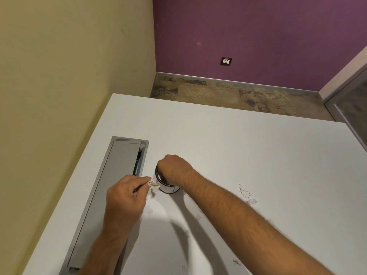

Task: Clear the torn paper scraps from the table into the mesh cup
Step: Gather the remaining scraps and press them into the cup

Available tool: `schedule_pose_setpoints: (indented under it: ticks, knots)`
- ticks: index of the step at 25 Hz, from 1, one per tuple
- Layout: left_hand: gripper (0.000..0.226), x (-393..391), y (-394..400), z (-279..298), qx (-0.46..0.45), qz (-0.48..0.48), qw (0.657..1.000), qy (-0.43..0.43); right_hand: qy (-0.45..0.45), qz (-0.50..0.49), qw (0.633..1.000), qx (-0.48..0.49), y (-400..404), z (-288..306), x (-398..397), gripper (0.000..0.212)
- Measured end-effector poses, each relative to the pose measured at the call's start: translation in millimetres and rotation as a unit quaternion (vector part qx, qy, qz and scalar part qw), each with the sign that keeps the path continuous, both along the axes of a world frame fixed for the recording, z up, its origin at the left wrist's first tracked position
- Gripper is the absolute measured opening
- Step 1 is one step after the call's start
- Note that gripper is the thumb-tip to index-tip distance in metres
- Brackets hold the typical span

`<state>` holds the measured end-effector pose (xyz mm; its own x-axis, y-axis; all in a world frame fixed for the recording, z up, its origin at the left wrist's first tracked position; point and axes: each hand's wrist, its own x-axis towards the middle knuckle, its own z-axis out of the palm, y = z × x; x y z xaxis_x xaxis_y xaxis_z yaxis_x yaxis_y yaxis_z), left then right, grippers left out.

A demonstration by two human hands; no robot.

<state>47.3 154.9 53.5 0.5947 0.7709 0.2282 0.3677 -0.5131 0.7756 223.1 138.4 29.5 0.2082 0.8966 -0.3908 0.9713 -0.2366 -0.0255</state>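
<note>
Head view, looking down. White table [248,147] fills the lower frame; yellow wall to its left, purple wall beyond. Long grey hatch [111,187] set into the table's left side, its lid slightly ajar at the far end. Right hand [174,167] curled over the rim of the cup [168,185], grip closed round the top edge; fingertips hidden inside or behind the rim. Cup stands upright on the table just right of the hatch, dark rim, pale wall; mesh too blurred to make out. Left hand [125,195] just left of the cup, thumb and fingers pressed together, pinching a paper scrap [153,183] at the fingertips; scrap sits right against the cup's outer wall, below the rim. More scraps [246,194] lie loose on the table, well to the right of the forearm, a few smaller bits near the bottom edge.
</note>
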Motion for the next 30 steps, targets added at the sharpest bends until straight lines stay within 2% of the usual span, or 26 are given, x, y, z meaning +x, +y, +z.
schedule_pose_setpoints:
  ticks: [8, 10, 13, 16, 19, 21, 24, 26, 30]
  knots:
    - [0.021, 15.2, 11.7, 2.4, -0.029, 0.012, 1.0, -0.002, 0.03, 0.048, 0.982, -0.18, 12.7, 22.7, -2.9, 0.019]
    - [0.021, 18.6, 13.4, 3.8, -0.027, 0.012, 1.0, 0.005, 0.04, 0.056, 0.98, -0.189, 11.5, 31.3, -1.9, 0.015]
    - [0.019, 24.3, 17.5, 6.9, -0.026, 0.018, 0.999, 0.016, 0.073, 0.036, 0.988, -0.132, 2.5, 45.1, 3.6, 0.014]
    - [0.016, 33.6, 20.6, 8.6, -0.017, 0.016, 0.999, 0.035, 0.138, -0.013, 0.988, -0.071, -11.0, 58.9, 12.4, 0.005]
    - [0.015, 51.1, 21.8, 9.1, -0.01, -0.003, 0.998, 0.055, 0.202, -0.083, 0.976, -0.012, -28.1, 77.6, 26.2, 0.02]
    - [0.015, 66.1, 23.2, 7.7, -0.001, -0.029, 0.995, 0.091, 0.211, -0.146, 0.964, 0.065, -42.6, 83.7, 37.4, 0.029]
    - [0.014, 86.3, 22.9, 2.9, 0.017, -0.087, 0.977, 0.192, 0.2, -0.242, 0.935, 0.165, -68.1, 72.4, 50.7, 0.031]
    - [0.015, 95.5, 21.0, -0.7, 0.041, -0.113, 0.954, 0.274, 0.186, -0.266, 0.932, 0.163, -86.0, 51.6, 53.6, 0.029]
    - [0.02, 102.7, 18.1, -9.6, 0.141, -0.144, 0.905, 0.375, 0.146, -0.219, 0.96, 0.091, -115.3, 1.5, 42.5, 0.024]
